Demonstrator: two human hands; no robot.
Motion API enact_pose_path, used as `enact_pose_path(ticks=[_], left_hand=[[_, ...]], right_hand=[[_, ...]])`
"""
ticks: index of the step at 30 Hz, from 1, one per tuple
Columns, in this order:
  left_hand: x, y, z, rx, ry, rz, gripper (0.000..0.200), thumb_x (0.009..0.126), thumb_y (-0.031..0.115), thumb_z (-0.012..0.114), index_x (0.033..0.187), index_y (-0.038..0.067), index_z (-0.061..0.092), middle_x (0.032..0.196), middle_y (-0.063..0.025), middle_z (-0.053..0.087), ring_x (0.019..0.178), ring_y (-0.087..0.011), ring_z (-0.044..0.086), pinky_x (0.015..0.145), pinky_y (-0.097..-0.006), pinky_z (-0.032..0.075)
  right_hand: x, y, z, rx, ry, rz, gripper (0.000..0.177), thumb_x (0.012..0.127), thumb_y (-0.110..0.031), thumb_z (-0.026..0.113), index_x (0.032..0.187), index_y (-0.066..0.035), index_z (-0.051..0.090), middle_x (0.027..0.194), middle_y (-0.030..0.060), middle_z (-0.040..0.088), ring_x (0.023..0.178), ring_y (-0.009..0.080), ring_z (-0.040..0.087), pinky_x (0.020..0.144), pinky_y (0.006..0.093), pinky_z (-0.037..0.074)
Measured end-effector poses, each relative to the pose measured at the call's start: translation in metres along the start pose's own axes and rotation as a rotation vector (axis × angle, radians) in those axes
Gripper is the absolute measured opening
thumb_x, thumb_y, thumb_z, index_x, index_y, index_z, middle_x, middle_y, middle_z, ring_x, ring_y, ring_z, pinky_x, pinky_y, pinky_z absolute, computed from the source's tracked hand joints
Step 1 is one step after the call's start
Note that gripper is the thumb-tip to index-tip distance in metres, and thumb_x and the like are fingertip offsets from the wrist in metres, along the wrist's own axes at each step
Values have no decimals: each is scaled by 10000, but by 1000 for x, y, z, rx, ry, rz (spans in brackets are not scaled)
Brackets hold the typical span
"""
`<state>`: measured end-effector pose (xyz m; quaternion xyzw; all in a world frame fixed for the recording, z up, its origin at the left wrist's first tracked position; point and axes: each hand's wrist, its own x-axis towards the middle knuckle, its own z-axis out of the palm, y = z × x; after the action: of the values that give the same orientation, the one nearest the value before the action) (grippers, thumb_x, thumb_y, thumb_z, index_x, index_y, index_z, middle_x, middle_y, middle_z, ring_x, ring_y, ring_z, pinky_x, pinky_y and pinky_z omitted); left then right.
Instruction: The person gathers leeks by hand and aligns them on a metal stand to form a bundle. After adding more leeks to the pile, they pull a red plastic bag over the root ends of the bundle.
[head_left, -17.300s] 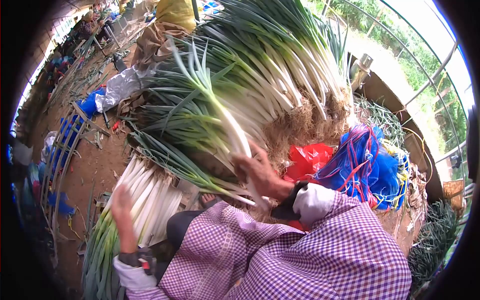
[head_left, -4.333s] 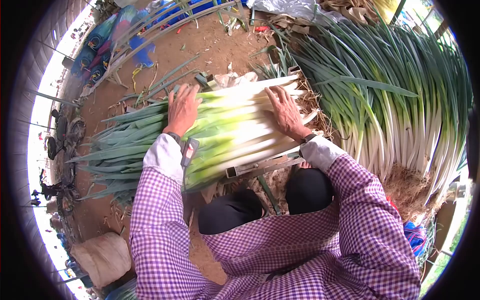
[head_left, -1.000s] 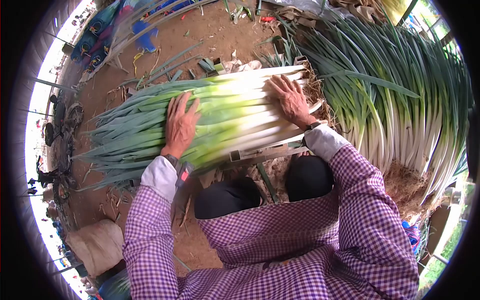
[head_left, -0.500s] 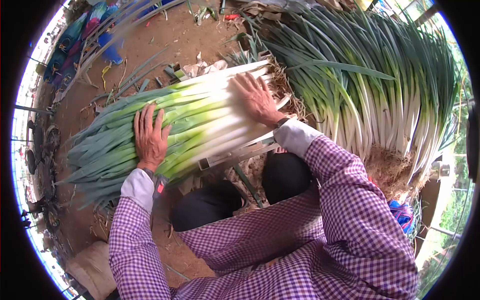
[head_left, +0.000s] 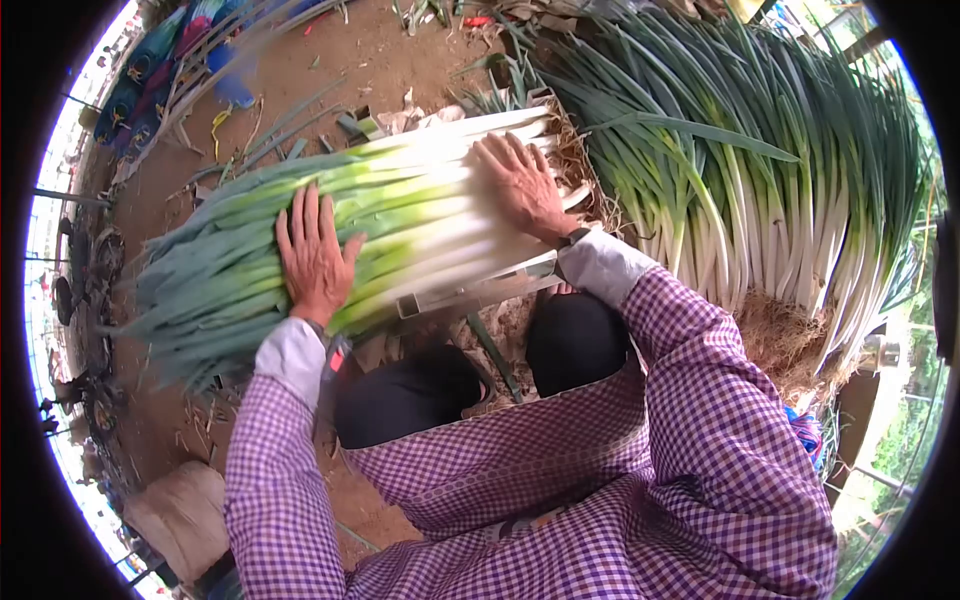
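Note:
A wide layer of long green onions (head_left: 420, 225) lies in front of me, green leaves to the left, white shafts and roots to the right. My left hand (head_left: 318, 262) rests flat on the green part, its fingers stretched out and thumb apart. My right hand (head_left: 522, 190) lies with spread fingers on the white shafts near the root end. Neither hand is wrapped round anything. A metal frame (head_left: 470, 297) shows under the near edge of the onions, just before my knees. Most of that frame is hidden by the onions.
To the right stands a large heap of uncut green onions (head_left: 740, 170) with brown roots (head_left: 785, 340). Leaf scraps lie on the bare soil (head_left: 350, 60). A pale sack (head_left: 180, 515) sits at lower left, and blue bundles (head_left: 150, 75) at upper left.
My left hand has slid slightly to the right along the leaves, still flat. My right hand stays on the white shafts. The whole view has shifted a little.

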<state>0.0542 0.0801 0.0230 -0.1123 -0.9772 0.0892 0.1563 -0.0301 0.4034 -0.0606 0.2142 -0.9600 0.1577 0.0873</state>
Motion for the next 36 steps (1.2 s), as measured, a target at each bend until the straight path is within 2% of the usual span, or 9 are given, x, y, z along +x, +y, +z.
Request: enact_pose_path(ticks=[9,13,14,17,21,25,32,35,36], left_hand=[[0,4,0,10,16,-9,698,953,404,662,1468,-30,481,1638,-160,368,1537,-325,295,1252,-513,192],[-4,2,1,14,16,4,694,965,417,646,1472,-27,479,1641,-160,366,1540,-326,291,1252,-509,193],[-6,1,2,3,15,8,694,967,419,644,1473,-25,479,1642,-161,364,1541,-326,290,1252,-509,193],[-1,-1,4,-17,8,9,713,970,428,641,1493,-20,456,1646,-162,358,1544,-325,285,1254,-511,188],[-6,3,7,11,1,-11,727,974,443,632,1505,-16,439,1654,-157,346,1549,-323,272,1257,-516,183],[-4,4,2,66,8,-6,713,991,456,606,1506,-10,442,1658,-151,340,1551,-316,270,1259,-514,182],[-4,4,4,66,-9,-19,695,1006,449,588,1509,-9,441,1660,-143,335,1554,-310,260,1261,-508,177],[-4,2,5,77,-15,-9,697,1009,452,583,1510,-9,434,1664,-143,330,1558,-311,253,1262,-505,175],[-4,2,5,87,-13,-1,693,1015,452,576,1514,-5,426,1669,-141,325,1562,-311,247,1262,-505,176]], right_hand=[[6,43,-10,23,-89,66,724,1052,-597,440,1622,-165,326,1678,127,311,1575,358,221,1269,560,200],[2,37,-6,16,-30,118,751,1038,-638,426,1638,-203,303,1693,110,283,1595,340,159,1272,570,189],[-5,37,-12,95,-156,190,745,1036,-643,420,1645,-234,287,1709,92,245,1603,334,121,1275,567,189],[-9,34,-17,160,-188,218,737,1036,-642,416,1646,-251,281,1718,81,220,1605,334,109,1277,563,190],[-7,37,1,63,-50,149,749,1038,-644,406,1653,-240,265,1727,59,196,1603,327,122,1271,559,210],[-8,36,-8,119,-156,193,770,1046,-631,403,1655,-185,253,1719,110,213,1602,348,128,1269,565,196],[-23,31,-16,153,-100,160,766,1040,-603,464,1623,-133,304,1688,149,278,1573,389,207,1230,600,238],[-39,14,-24,160,-129,226,805,1035,-633,444,1603,-75,323,1660,181,318,1553,394,254,1245,572,219],[-44,12,-19,163,-57,237,785,1040,-629,434,1593,-79,348,1651,169,343,1551,372,266,1259,542,201]])
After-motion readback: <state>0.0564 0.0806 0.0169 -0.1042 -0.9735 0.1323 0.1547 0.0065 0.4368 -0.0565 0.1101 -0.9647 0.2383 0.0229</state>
